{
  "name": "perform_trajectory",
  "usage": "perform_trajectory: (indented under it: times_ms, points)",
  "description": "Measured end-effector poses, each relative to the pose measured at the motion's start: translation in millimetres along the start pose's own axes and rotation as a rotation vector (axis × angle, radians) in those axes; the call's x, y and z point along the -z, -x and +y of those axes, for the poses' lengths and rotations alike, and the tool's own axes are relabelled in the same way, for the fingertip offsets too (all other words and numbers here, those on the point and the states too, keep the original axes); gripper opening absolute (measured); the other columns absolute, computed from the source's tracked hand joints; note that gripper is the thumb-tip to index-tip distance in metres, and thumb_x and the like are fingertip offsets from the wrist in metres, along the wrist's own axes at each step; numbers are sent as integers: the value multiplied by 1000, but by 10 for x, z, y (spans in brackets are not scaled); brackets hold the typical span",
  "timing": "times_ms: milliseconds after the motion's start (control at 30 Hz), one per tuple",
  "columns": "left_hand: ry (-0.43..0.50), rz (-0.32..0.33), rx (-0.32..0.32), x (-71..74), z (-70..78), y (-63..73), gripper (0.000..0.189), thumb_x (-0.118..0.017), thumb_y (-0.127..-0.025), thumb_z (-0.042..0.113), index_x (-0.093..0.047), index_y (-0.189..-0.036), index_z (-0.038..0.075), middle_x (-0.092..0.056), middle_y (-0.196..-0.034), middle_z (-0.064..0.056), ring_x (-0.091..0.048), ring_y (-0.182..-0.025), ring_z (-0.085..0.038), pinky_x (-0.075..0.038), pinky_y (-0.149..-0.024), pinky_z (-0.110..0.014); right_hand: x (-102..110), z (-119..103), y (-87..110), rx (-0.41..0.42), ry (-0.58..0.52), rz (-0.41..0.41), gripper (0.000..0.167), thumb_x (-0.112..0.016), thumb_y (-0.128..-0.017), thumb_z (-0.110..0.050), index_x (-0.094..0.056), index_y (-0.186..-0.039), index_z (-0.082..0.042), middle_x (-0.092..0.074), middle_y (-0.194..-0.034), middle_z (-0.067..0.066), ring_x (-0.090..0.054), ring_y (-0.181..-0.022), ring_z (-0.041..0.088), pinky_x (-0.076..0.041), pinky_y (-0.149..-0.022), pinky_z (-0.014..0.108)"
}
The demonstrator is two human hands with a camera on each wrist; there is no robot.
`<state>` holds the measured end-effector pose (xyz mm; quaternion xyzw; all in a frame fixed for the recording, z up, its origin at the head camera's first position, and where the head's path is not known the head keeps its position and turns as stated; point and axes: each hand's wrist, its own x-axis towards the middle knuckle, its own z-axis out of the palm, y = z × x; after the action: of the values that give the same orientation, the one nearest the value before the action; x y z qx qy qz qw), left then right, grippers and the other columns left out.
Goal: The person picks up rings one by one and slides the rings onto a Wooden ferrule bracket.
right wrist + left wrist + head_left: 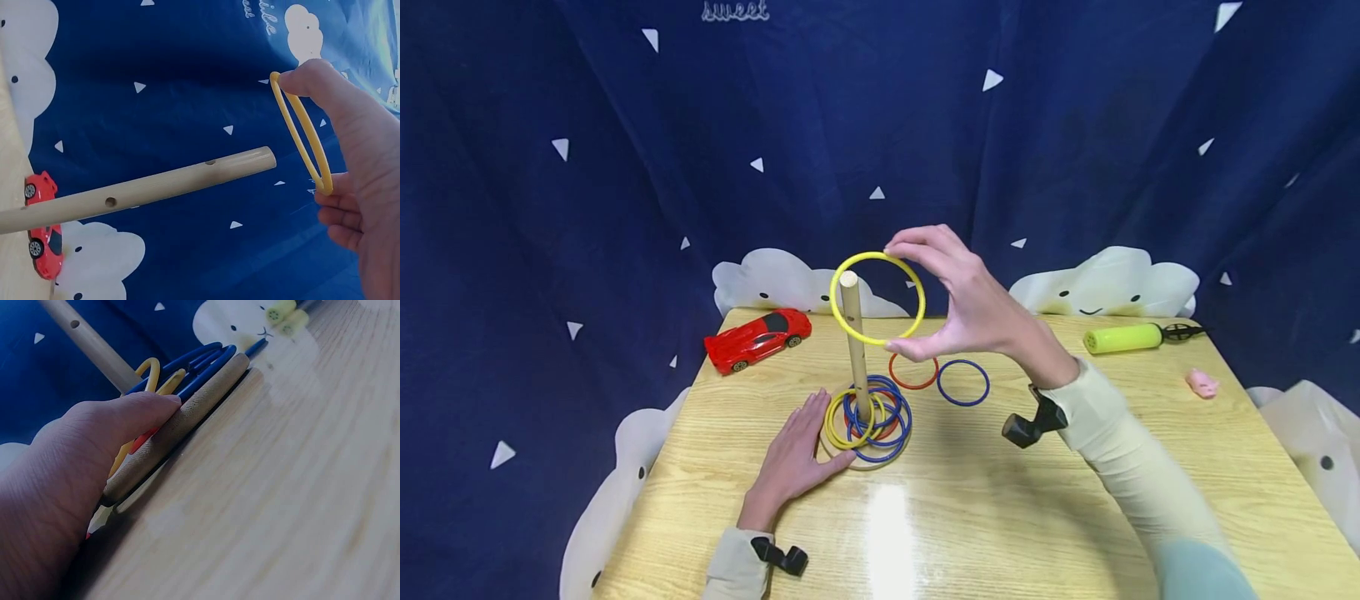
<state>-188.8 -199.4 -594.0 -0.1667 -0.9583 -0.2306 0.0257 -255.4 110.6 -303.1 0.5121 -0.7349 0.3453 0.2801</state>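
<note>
My right hand point(958, 296) pinches a yellow ring point(922, 304) between thumb and fingertips, gripping it at opposite edges. In the right wrist view that yellow ring point(315, 147) is just off the tip of the wooden peg point(156, 187), not around it. The peg point(857, 367) rises from a round wooden base point(187, 419), where several blue, yellow and red rings lie piled about its foot. With fingers nearly straight and thumb spread, my left hand point(797, 454) rests against the base's left and near edge. The thumb point(147, 412) touches the rim in the left wrist view.
Behind the base, a red ring point(913, 387) and a blue ring point(962, 403) lie on the wooden table point(985, 517). A red toy car point(758, 340) is at back left. A yellow-green pump point(1123, 337) and a small pink toy point(1202, 382) lie at right. Dark blue curtain surrounds the table.
</note>
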Motion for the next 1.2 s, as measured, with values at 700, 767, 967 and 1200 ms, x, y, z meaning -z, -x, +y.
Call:
perform_trajectory:
  times_ms: [700,767,967,1200]
  points:
    - [4,2,-7,0,10,-9,112,-58,-87,82,-19,-168,15,-18,-175,0,-13,-161,-18,-19,-129,-46,-712,330,590,-265,38,-305,88,-89,-67,-57,-65,-130,0,-61,-132,8,-53,-124,23,-46,-109,43]
    - [1,1,-9,0,8,-10,112,-57,-87,82,-19,-168,15,-18,-175,0,-13,-161,-18,-19,-129,-46,-796,368,692,-303,36,-326,88,-88,-67,-58,-65,-130,-1,-61,-133,7,-53,-123,22,-49,-102,41]
    - [-2,1,-3,12,-3,10,112,-58,-87,82,-20,-168,15,-19,-174,-1,-13,-161,-18,-20,-129,-46,-1049,460,937,-375,43,-366,89,-87,-67,-60,-66,-128,0,-62,-132,8,-54,-125,23,-50,-104,41]
    - [5,8,-12,15,1,5,112,-58,-87,81,-20,-168,15,-18,-175,0,-14,-161,-19,-20,-129,-46,-1282,541,1197,-420,59,-400,92,-85,-67,-64,-66,-129,1,-61,-132,8,-54,-123,23,-50,-104,43]
